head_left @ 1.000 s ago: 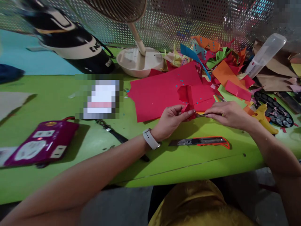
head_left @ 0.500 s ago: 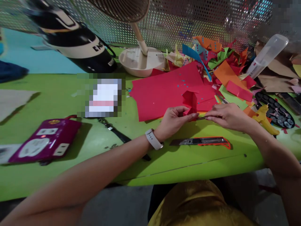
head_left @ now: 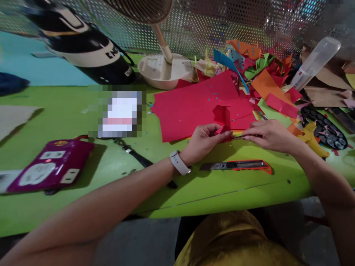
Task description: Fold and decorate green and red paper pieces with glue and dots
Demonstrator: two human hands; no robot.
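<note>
Between the thumb and fingers of my left hand (head_left: 206, 140) is a small folded piece of red paper (head_left: 222, 115), pinched near its lower edge. My right hand (head_left: 267, 136) is closed on a thin dark tool (head_left: 238, 137), whose tip reaches to the red paper at my left fingertips; its exact kind is too small to tell. Behind both hands lies a large red paper sheet (head_left: 185, 109) sprinkled with tiny blue bits. A utility knife (head_left: 235, 165) with an orange edge rests on the green table just in front of my hands.
Colourful paper scraps (head_left: 266, 70) pile up at the back right, near a clear plastic bottle (head_left: 316, 64). A yellow tool (head_left: 309, 138) lies right of my hand. Leftward are a fan base (head_left: 166, 72), a black flask (head_left: 97, 55), a blurred phone (head_left: 120, 114) and a purple box (head_left: 55, 164).
Both hands stay almost in place, with the red paper still pinched on the left. The thin tool's tip shifts slightly at the paper. The whole view has moved a little.
</note>
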